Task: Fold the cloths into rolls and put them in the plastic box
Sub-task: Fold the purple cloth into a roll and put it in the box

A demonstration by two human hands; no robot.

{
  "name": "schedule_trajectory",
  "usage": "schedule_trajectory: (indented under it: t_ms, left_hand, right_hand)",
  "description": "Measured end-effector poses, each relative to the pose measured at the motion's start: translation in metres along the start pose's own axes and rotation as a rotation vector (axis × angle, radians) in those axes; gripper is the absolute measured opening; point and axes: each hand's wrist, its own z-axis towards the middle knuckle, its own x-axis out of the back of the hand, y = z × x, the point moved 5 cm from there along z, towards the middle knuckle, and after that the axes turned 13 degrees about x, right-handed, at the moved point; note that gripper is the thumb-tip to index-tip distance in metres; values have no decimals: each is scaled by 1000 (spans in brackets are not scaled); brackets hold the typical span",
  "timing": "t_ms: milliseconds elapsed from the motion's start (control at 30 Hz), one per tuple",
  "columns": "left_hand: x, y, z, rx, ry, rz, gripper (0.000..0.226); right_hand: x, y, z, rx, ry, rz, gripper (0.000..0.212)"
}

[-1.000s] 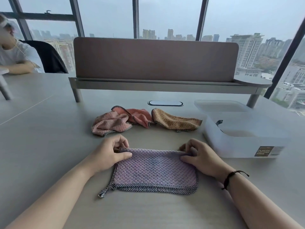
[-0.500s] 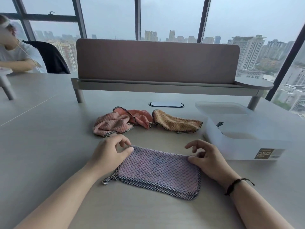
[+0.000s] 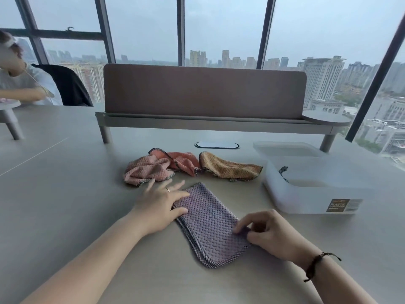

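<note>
A folded purple cloth (image 3: 210, 224) lies on the table in front of me, turned so its long side runs away from me at a slant. My left hand (image 3: 161, 205) rests flat on its far left edge with fingers spread. My right hand (image 3: 269, 234) pinches the cloth's near right corner. Behind it lie a crumpled pink cloth (image 3: 145, 172), a salmon cloth (image 3: 184, 161) and a tan cloth (image 3: 230, 168). The clear plastic box (image 3: 311, 194) stands to the right, with a rolled cloth partly visible inside.
The box's lid (image 3: 287, 148) lies just behind the box. A raised shelf with a brown divider panel (image 3: 203, 93) runs across the back of the table. A cable port (image 3: 217, 145) is set in the tabletop. Another person (image 3: 19, 82) sits at the far left.
The purple cloth has been turned clockwise from lying crosswise to lying slanted lengthwise. My right hand came toward me with its corner; my left hand opened flat on the far end.
</note>
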Motion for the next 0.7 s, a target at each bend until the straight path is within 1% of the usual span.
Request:
schedule_trajectory:
  t_ms: [67,133,200,233,267,333,400,467,500,567,633,700]
  left_hand:
    - [4,0,6,37,194,-5,48]
    - [4,-3,6,84,337,-48,41]
    - [1,-4,3,52,404,-172,29]
    - [2,-2,0,-8,406,-259,22]
    - [2,0,-3,-86,383,-352,15]
    - [1,9,-11,-219,245,-529,13]
    - [-2,17,-22,-253,71,-661,18]
    - [-5,23,-33,-258,-66,-721,33]
    - [-5,26,-38,-268,-118,-718,43]
    - [-3,30,-47,-291,-178,-644,56]
    - [2,37,-55,-328,-171,-525,67]
    - [6,45,-63,-364,-110,-388,69]
  right_hand:
    - [-8,-3,-4,25,-57,-15,34]
    - [-15,-9,-8,75,-87,-42,42]
    - [-17,-11,-8,141,-58,-103,49]
    - [-18,-13,-7,183,-29,-156,52]
    - [-19,-16,-6,228,9,-222,52]
    - [-19,-19,-4,324,92,-350,44]
    - [-21,-22,-2,407,144,-458,34]
    - [-21,-26,-2,460,182,-507,21]
    - [-19,-29,-2,458,200,-505,14]
    - [-15,-32,-4,377,237,-431,7]
    - [-12,-30,-6,240,254,-292,4]
    - [-11,-27,-7,158,247,-159,9]
